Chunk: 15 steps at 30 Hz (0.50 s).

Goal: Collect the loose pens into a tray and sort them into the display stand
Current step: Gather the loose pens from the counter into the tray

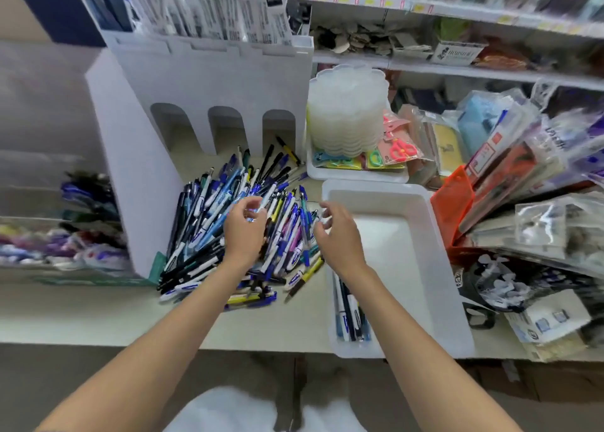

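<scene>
A big heap of loose pens (209, 222), mostly blue, black and white, lies on the counter in front of a white display stand (209, 85) with three arched slots. My left hand (245, 232) hovers over the heap and pinches a white pen between thumb and fingers. My right hand (336, 235) is above the heap's right edge with its fingers loosely curled and nothing clearly held. Right of the heap stands a white tray (405, 235); several pens (349, 314) lie in its near left corner.
A stack of translucent containers (346, 114) sits in a white bin behind the tray, with packaged scissors (402, 149) beside it. An orange holder (452, 203) and bagged stationery crowd the right. Filled pen racks (88, 199) stand at the left. The counter's front edge (130, 343) runs below.
</scene>
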### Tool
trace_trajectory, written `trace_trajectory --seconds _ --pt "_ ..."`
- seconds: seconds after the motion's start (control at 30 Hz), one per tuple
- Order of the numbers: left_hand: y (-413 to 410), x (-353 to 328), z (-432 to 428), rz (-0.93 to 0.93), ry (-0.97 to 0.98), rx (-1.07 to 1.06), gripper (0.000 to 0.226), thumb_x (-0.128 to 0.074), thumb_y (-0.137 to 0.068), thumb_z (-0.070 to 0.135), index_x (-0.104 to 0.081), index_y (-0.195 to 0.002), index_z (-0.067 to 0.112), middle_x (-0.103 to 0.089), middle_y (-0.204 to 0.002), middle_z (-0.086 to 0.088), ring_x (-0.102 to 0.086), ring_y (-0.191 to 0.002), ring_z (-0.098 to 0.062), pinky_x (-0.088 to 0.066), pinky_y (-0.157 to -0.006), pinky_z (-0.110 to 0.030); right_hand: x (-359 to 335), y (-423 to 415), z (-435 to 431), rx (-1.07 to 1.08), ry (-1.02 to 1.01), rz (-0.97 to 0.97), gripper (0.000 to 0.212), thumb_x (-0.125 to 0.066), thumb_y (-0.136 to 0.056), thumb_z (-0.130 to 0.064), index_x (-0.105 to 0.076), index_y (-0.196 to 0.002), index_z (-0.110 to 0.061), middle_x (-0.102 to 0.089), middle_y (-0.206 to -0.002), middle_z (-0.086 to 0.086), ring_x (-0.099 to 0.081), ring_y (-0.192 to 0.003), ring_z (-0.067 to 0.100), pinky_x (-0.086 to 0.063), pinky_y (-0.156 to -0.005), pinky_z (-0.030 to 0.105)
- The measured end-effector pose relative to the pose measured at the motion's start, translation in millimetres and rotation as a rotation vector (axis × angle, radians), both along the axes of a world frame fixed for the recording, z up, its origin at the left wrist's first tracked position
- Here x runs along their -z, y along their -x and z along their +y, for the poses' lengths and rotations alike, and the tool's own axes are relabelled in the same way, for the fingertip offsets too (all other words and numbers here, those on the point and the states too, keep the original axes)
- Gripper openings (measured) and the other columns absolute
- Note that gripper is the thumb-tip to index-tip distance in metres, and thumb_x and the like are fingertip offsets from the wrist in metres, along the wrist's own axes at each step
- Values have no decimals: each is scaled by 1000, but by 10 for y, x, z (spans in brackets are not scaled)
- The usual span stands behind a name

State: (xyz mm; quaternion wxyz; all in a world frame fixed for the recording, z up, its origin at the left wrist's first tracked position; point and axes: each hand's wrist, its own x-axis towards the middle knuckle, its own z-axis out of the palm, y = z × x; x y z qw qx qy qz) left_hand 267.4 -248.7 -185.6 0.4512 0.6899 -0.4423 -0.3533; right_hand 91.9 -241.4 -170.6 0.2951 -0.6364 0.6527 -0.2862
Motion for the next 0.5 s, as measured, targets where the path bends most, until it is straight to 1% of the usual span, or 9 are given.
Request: trace_trajectory --seconds 0.03,0.07,0.1,0.17,0.2,0.27,0.33,0.4,0.5 --pt "-165 19 -102 -91 12 -3 23 -60 -96 18 -62 -119 19 -59 -120 -2 -57 -99 -8 -50 -82 -19 -9 -140 -80 -22 7 0 39 -52 -96 -16 -50 -135 -17 -54 -122 0 -54 -92 12 -47 -87 29" --pt "-329 54 -204 -208 9 2 26 -61 -95 20 -61 -122 19 -56 -126 -3 -55 -109 -14 -48 -94 -27 7 -260 -153 -44 5 2 40 -52 -97 -16 -50 -136 -18 -53 -126 0 -54 -99 12 -45 -92 28" --pt "-484 100 -301 -329 -19 14 34 -64 -94 24 -59 -127 18 -53 -133 -5 -49 -121 -20 -42 -104 -35 45 -361 -216 -64 1 10 40 -52 -97 -18 -49 -138 -18 -52 -131 0 -53 -110 13 -43 -97 28" --pt "-741 177 -464 -504 -122 69 58 -66 -92 37 -47 -143 16 -41 -149 -10 -34 -138 -28 -28 -114 -43 160 -515 -313 -88 -11 28 41 -53 -98 -22 -49 -139 -17 -50 -137 1 -45 -127 15 -34 -105 27" --pt "-829 211 -523 -544 -182 116 72 -66 -90 45 -38 -150 16 -31 -156 -12 -25 -144 -31 -23 -118 -45 217 -578 -349 -81 -15 31 41 -54 -98 -24 -49 -138 -17 -50 -138 2 -42 -130 16 -31 -107 27" --pt "-930 273 -608 -571 -292 214 94 -64 -87 58 -18 -157 16 -15 -164 -13 -11 -150 -32 -14 -121 -47 324 -694 -417 -16 -22 25 43 -57 -97 -30 -51 -137 -17 -50 -138 2 -41 -131 18 -31 -110 31" --pt "-929 311 -615 -618 -347 250 108 -64 -83 66 -7 -159 14 -11 -164 -15 -9 -151 -33 -12 -121 -47 401 -770 -445 60 -30 25 47 -58 -95 -37 -51 -137 -18 -48 -138 3 -41 -131 20 -33 -111 38" --pt "-918 323 -650 -688 -363 235 113 -65 -79 69 -7 -158 12 -18 -162 -15 -15 -149 -33 -18 -119 -48 475 -848 -497 76 -47 45 54 -56 -94 -44 -46 -142 -21 -42 -145 4 -36 -136 22 -31 -113 44" --pt "-877 296 -719 -726 -383 223 111 -69 -76 65 -15 -155 9 -28 -156 -15 -25 -143 -35 -27 -113 -50 566 -923 -510 38 -108 43 63 -51 -96 -50 -32 -151 -26 -26 -159 3 -18 -148 21 -19 -120 47"
